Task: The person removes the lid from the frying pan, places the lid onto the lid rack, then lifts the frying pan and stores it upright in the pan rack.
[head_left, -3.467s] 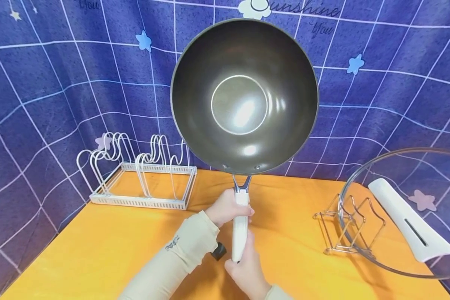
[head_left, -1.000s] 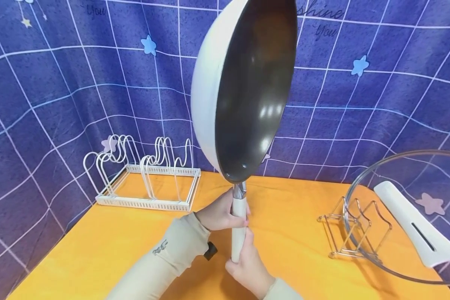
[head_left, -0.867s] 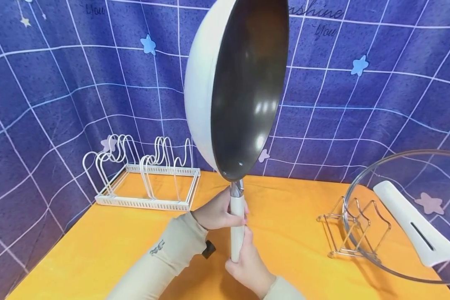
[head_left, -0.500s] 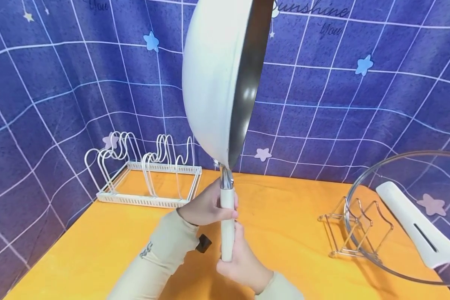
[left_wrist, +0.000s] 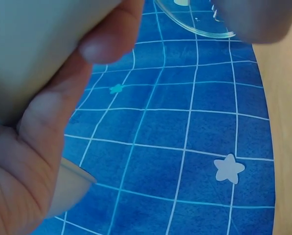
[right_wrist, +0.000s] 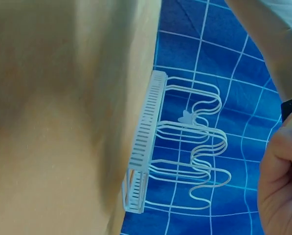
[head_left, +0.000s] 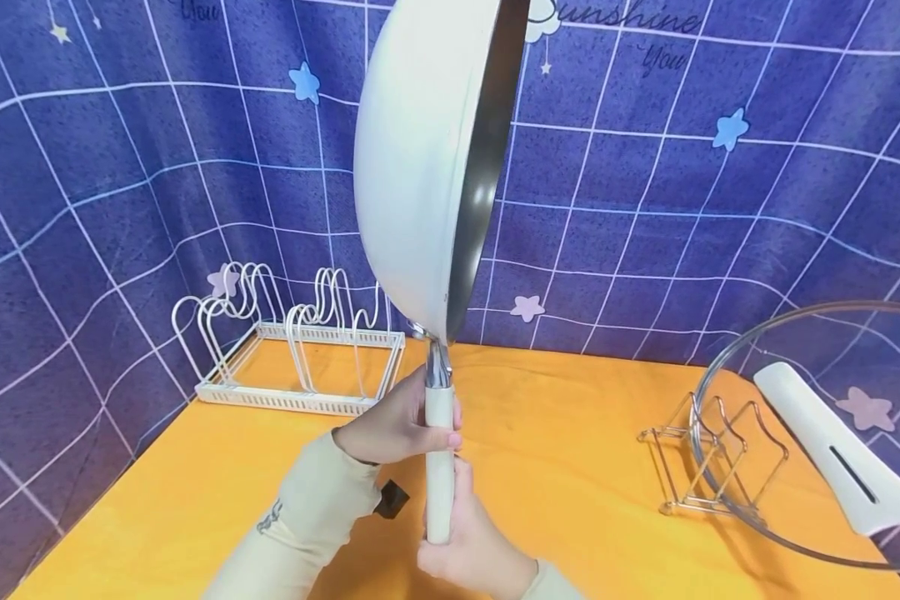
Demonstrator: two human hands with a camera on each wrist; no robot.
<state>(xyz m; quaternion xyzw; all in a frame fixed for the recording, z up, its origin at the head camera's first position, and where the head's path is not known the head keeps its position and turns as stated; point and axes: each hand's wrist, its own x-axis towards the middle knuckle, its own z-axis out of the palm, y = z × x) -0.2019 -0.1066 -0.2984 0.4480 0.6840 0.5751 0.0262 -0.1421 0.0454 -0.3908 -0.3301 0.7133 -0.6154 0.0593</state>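
Observation:
A deep wok (head_left: 420,167) with a white outside and dark inside is held upright, bowl at the top. It shows nearly side-on, its dark opening turned right, and its upper rim runs out of the head view. My left hand (head_left: 393,425) grips the upper part of its cream handle (head_left: 440,483), just below the metal neck. Lower down, my right hand (head_left: 480,542) grips the handle's end. In the left wrist view, the left thumb and fingers (left_wrist: 43,127) wrap the pale handle; in the right wrist view only part of the right hand (right_wrist: 280,181) shows.
To the left on the orange table (head_left: 555,467) stands a white wire rack (head_left: 300,404) with several loops. On the right, a glass lid with a white handle (head_left: 825,442) stands in a small metal wire rack (head_left: 712,467). A blue star-patterned curtain (head_left: 607,208) closes the back.
The wok has turned from showing its dark inside to showing mostly its white outside. Both hands have moved left with it, keeping their grip on the handle. The racks and lid stay put.

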